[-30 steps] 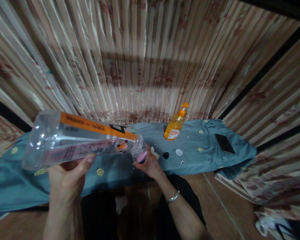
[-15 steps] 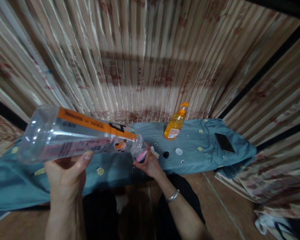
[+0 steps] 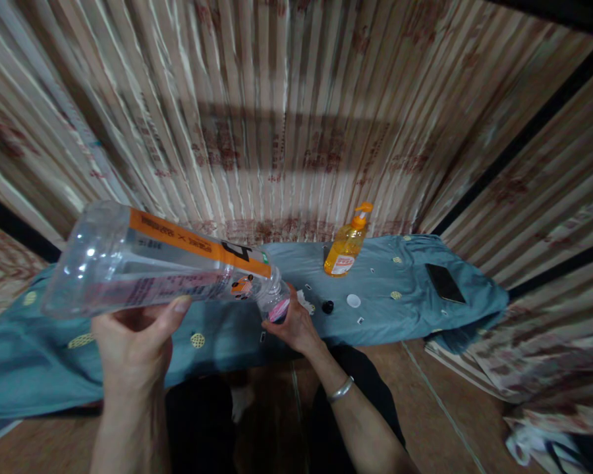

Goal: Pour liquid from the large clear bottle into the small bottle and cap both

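Observation:
My left hand is closed round a large clear plastic bottle with an orange and grey label. The bottle is tipped, its base raised at the left and its mouth pointing down to the right. My right hand is wrapped round a small clear container with a pink patch on it, right at the bottle's mouth. Whether the two touch I cannot tell. Beside my right hand, on the cloth, are a crumpled white piece, a small black cap and a white disc.
A pump bottle of orange-yellow liquid stands toward the back of the teal cloth. Farther right lies a dark flat phone-like slab. A striped curtain hangs behind, with black frame bars at both sides.
The large bottle has shifted slightly right and its base end is tilted a little higher, moving with my left hand. My right hand and the small container stay almost in place.

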A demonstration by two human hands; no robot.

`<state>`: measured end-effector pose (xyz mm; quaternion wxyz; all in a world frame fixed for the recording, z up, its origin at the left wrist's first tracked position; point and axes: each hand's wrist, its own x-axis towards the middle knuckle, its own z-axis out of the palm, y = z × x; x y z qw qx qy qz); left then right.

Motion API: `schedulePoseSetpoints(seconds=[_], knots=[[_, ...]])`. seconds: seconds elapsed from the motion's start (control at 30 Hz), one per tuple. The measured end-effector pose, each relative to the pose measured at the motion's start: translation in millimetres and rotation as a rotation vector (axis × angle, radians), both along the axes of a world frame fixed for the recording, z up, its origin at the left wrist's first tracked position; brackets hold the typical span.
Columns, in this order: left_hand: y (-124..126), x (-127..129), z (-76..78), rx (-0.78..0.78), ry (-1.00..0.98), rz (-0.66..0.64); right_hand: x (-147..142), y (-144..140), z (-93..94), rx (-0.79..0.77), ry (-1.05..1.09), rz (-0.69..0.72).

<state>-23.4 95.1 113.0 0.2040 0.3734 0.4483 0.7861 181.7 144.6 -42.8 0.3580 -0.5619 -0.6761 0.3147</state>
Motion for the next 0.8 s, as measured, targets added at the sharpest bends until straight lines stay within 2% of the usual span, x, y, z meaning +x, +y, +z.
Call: schedulePoseSetpoints(seconds=[0.5, 0.7, 0.8], knots=[[1.6, -2.4, -1.2, 0.035, -0.025, -0.030, -3.7, -1.7, 4.2, -0.008, 0.001, 0.004], [3.9, -2.2, -1.1, -0.012, -0.013, -0.028, -3.8, -2.1, 7.3, -0.022, -0.013, 0.000], [6.7, -1.4, 0.1, 0.036, -0.005, -0.025, -4.3, -1.2, 6.3, -0.026, -0.025, 0.002]])
